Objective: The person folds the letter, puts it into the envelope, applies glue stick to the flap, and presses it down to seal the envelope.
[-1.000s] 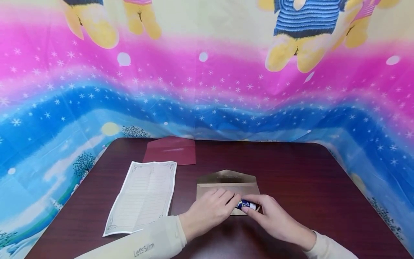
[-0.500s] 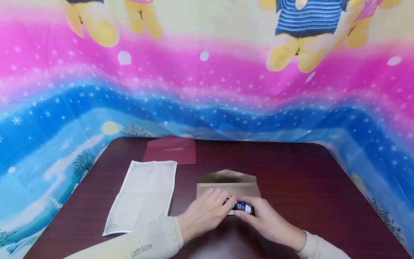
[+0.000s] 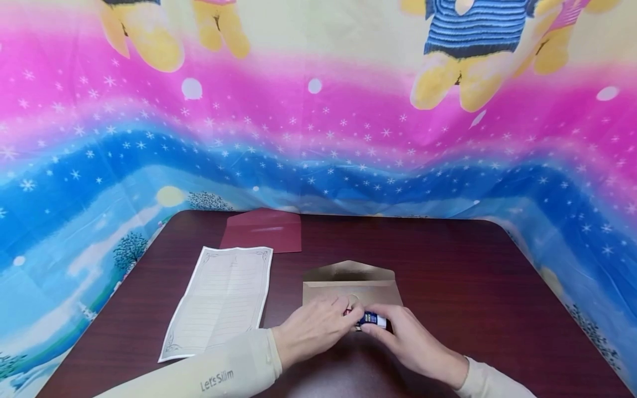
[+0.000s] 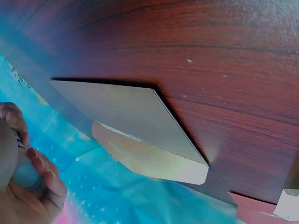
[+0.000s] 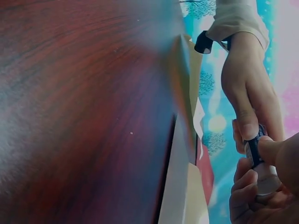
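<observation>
The right hand point(image 3: 418, 340) is pinching the whitish end of a small dark-blue and white glue-stick-like tube point(image 3: 371, 319), while the left hand point(image 3: 316, 330) is grasping its other end. The tube is lying sideways between them, raised above the desk point(image 3: 458, 271). Gripping it well is probably calling for both ends staying in line, with firm but light fingers. Its contents are not showing. Just beyond, a gold-brown paper envelope point(image 3: 328, 291) is lying with its pointed flap opening away from the person; no insert is showing. Farther left, a cream lined sheet with an ornate border point(image 3: 224, 304) is resting outside, near a dark-red paper envelope point(image 3: 264, 231) whose contents are hiding.
</observation>
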{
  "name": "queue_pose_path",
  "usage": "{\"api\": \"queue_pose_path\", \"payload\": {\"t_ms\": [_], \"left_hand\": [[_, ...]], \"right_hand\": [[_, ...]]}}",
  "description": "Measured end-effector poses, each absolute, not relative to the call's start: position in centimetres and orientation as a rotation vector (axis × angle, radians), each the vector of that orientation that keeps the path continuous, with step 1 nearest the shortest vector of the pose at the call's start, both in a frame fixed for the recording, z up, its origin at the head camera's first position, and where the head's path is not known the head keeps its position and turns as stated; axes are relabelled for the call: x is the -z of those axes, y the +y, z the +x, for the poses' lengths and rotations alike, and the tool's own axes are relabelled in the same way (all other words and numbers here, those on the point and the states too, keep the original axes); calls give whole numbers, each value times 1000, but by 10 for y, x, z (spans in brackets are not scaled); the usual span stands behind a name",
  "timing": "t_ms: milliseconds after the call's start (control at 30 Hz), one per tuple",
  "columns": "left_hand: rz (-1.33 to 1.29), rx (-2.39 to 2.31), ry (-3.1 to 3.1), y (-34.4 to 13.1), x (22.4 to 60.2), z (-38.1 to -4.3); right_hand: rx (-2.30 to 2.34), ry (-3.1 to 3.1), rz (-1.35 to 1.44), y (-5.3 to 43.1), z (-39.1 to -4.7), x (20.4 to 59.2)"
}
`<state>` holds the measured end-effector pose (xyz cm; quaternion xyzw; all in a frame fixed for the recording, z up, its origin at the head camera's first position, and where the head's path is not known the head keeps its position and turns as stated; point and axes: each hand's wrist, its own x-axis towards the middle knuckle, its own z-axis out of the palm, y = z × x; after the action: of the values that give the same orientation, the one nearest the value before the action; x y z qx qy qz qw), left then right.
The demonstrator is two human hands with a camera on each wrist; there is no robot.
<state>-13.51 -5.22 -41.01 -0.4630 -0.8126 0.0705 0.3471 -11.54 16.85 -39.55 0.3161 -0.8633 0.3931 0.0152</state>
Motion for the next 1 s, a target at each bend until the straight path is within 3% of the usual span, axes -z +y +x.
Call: {"api": "queue_pose_path", "payload": {"t_ms": [500,1000], "left_hand": [[-1318,60,-2386,-59,406,-136],[-961,593,-2645,-105,384,-162]], "right_hand": [[-1193,-2692,963,174,-112,402],[-1311,-2797,681,193,-124,396]]}}
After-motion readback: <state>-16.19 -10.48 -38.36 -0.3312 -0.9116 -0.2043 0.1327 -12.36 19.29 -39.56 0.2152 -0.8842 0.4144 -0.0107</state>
